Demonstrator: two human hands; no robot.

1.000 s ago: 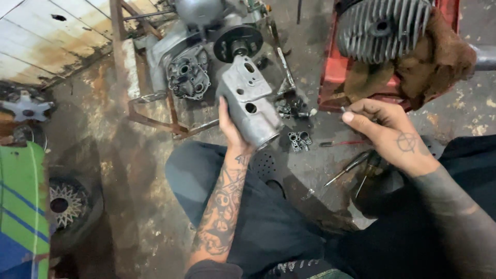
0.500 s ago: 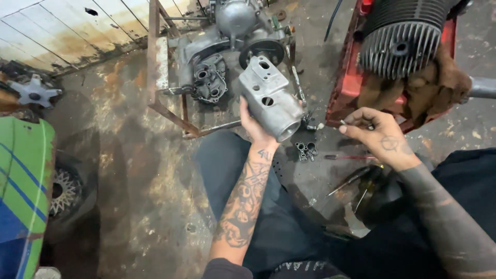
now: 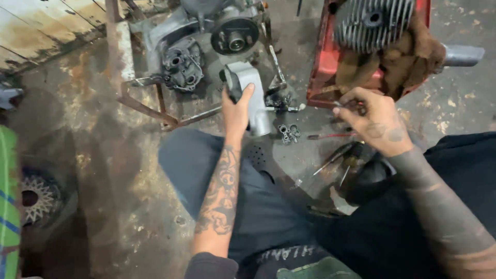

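The left hand point(image 3: 236, 111) is gripping the grey metal cover point(image 3: 251, 98) firmly beside the engine point(image 3: 206, 46) and should be keeping it square, while the right hand point(image 3: 373, 120) is pinching a small tool point(image 3: 345, 105).

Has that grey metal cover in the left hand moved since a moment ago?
Yes. The cover in the left hand has swung upright, closer to the engine.

Two hands: left point(image 3: 236, 111), right point(image 3: 373, 121). One housing point(image 3: 253, 93), one engine point(image 3: 206, 46), one finned cylinder point(image 3: 373, 23), one sprocket point(image 3: 37, 199), two screwdrivers point(image 3: 330, 163).
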